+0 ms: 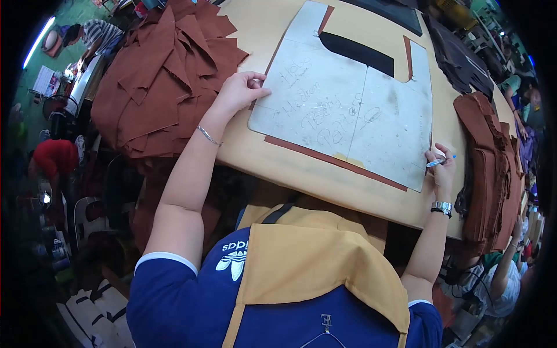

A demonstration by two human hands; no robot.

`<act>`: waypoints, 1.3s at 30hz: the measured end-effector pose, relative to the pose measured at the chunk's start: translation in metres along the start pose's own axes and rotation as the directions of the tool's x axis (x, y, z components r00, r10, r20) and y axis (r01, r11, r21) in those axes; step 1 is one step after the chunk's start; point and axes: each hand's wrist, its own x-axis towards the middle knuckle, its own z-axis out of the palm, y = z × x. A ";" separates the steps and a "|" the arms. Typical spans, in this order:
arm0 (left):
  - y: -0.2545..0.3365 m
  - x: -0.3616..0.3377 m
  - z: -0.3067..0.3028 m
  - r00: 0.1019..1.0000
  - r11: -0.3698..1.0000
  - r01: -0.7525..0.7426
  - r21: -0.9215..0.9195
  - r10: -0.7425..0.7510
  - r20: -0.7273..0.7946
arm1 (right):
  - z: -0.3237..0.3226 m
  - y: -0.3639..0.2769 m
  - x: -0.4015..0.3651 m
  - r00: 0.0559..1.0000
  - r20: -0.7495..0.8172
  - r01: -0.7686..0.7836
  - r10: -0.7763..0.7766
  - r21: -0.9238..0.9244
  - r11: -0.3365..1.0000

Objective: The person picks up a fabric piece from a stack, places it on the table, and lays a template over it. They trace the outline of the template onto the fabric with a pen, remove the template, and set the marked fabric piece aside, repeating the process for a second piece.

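Note:
A large grey-white pattern template (pixel 325 110) with handwriting and a U-shaped cutout lies on the table over brown fabric (pixel 336 162), whose edges show below and beside it. My left hand (pixel 245 91) is at the template's left edge, fingers curled and thumb at the rim; the fingertips are partly hidden. At the lower right corner, my right hand (pixel 442 164) holds a white and blue pen (pixel 439 161), its fingers bent around it beside the template's edge. A black piece (pixel 360 53) shows inside the cutout.
A big heap of brown fabric pieces (pixel 168 75) sits on the left. Stacked brown pieces (pixel 487 168) lie along the right edge of the tan table (pixel 243 153), with dark fabric (pixel 461 55) behind them. Other people work on both sides.

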 end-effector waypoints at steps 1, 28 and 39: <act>0.001 -0.001 -0.001 1.000 1.000 -0.005 0.017 0.005 0.002 | -0.003 0.003 0.003 1.000 0.019 0.003 -0.002 -0.008 1.000; 0.026 0.004 0.008 0.983 0.981 -0.135 0.140 0.151 -0.108 | 0.000 -0.001 -0.001 0.992 -0.065 0.113 -0.110 0.049 0.992; 0.130 0.102 0.125 0.754 0.609 -0.657 0.444 0.532 0.384 | 0.068 -0.053 0.026 0.959 -0.070 0.281 -0.273 0.287 0.916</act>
